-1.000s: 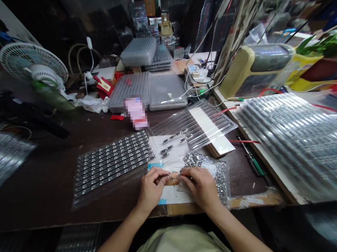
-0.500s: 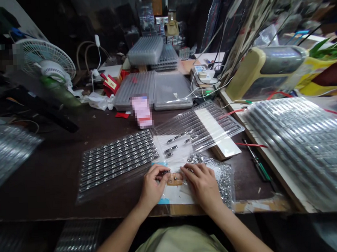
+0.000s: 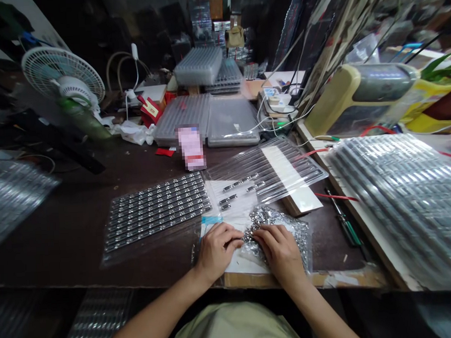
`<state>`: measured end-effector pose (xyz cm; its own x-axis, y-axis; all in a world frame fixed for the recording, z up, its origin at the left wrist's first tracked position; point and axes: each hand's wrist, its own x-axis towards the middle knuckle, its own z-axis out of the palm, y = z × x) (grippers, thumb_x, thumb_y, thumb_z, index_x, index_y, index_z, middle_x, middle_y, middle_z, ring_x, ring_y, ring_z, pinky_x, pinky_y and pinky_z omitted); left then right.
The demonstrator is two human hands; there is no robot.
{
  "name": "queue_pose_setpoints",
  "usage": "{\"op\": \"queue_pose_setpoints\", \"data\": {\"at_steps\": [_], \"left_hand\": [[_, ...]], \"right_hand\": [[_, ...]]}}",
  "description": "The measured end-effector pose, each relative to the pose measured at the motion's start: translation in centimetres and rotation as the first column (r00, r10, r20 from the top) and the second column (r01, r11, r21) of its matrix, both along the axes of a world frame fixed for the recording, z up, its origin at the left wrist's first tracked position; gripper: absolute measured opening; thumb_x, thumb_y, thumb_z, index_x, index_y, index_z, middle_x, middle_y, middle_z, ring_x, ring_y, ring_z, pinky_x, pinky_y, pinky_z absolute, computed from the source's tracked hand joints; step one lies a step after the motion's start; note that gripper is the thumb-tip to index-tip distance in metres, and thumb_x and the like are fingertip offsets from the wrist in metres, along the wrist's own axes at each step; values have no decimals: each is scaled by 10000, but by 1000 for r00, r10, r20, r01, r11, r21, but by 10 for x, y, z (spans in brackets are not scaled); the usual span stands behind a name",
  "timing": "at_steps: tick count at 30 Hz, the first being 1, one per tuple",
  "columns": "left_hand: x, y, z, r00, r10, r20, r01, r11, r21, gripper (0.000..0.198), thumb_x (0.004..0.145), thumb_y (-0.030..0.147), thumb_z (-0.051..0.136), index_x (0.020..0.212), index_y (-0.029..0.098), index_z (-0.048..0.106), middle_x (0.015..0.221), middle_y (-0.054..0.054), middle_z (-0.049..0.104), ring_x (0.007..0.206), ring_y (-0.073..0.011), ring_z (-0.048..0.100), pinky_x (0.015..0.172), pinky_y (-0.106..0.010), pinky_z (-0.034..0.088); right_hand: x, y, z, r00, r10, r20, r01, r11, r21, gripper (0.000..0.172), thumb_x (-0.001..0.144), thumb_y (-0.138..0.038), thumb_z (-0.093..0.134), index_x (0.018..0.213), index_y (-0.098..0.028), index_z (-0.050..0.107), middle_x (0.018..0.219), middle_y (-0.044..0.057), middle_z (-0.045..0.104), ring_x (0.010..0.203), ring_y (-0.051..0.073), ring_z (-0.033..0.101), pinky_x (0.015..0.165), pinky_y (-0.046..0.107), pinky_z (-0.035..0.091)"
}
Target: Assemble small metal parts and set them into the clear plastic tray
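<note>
My left hand point(image 3: 216, 250) and my right hand point(image 3: 280, 252) rest close together on a white sheet point(image 3: 235, 216) at the near edge of the dark table point(image 3: 62, 233). The fingers of both are curled and pinched; what they hold is too small to make out. My right hand lies on a clear bag of small shiny metal parts point(image 3: 285, 224). Left of my hands lies a clear tray filled with rows of metal parts point(image 3: 155, 210). Behind them a nearly empty ribbed clear tray point(image 3: 263, 169) holds a few such parts.
A white desk fan point(image 3: 64, 84) stands at the back left. Stacks of grey trays point(image 3: 203, 117) sit at the back centre. Clear tray stacks point(image 3: 401, 200) fill the right bench, with screwdrivers point(image 3: 339, 216) beside them. A power strip and cables point(image 3: 277, 103) lie behind.
The small brown piece seen between my hands earlier is hidden now. My hands have drawn closer together, the right one over the bag of parts. The view shifted slightly.
</note>
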<state>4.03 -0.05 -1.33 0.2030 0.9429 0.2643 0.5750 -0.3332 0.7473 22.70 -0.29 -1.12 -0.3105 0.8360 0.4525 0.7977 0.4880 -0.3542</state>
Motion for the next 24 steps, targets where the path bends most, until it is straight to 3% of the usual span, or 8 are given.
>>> {"op": "queue_pose_setpoints", "data": {"at_steps": [5,10,14,17,19,22,24], "left_hand": [[-1,1,-1,1000,-21,-22,21,1000,-19,121,780,179,692,881,238,723,829,-15,683,798,-166,603,740,-289,474],[1,1,0,999,-27,-27,26,999,-32,120,770,153,696,852,236,724,821,-12,685,796,-168,604,756,-297,473],[1,2,3,999,-35,24,36,999,-34,119,772,142,692,845,231,721,815,-9,681,792,-157,606,738,-275,472],[-13,6,9,998,64,1,-64,998,28,105,811,168,653,868,230,715,829,-15,672,812,-161,604,746,-283,458],[-32,9,13,975,196,-104,-185,977,105,116,836,191,621,887,242,710,865,-21,668,847,-183,593,781,-319,432],[-66,9,14,882,371,-291,-324,925,200,127,833,205,606,877,265,709,914,-25,651,883,-216,569,793,-357,389],[-82,6,13,828,425,-365,-361,903,232,127,819,201,602,858,264,706,933,-30,642,897,-227,561,793,-363,375]], "right_hand": [[0,1,1,998,-18,-64,18,1000,-2,132,931,-232,487,867,-194,595,803,43,640,764,181,526,697,314,396],[2,1,-3,990,17,-140,-18,1000,-9,87,917,-177,496,901,-195,579,832,43,640,780,180,537,720,313,434],[2,1,0,988,41,-149,-43,999,-10,221,925,-141,450,1094,-201,579,936,62,652,838,187,545,748,328,455],[-3,0,4,980,79,-184,-86,996,-31,217,928,-130,436,1057,-197,598,930,59,655,837,177,552,741,311,454],[-11,-1,5,972,88,-217,-104,993,-63,145,924,-162,474,951,-195,614,859,41,660,792,163,560,710,291,440],[-25,-1,4,979,60,-194,-82,991,-107,107,899,-252,556,831,-207,626,753,9,659,716,158,548,664,294,395],[-33,1,3,988,37,-152,-55,992,-112,118,879,-287,592,797,-222,647,745,0,666,715,162,539,666,307,362]]}}
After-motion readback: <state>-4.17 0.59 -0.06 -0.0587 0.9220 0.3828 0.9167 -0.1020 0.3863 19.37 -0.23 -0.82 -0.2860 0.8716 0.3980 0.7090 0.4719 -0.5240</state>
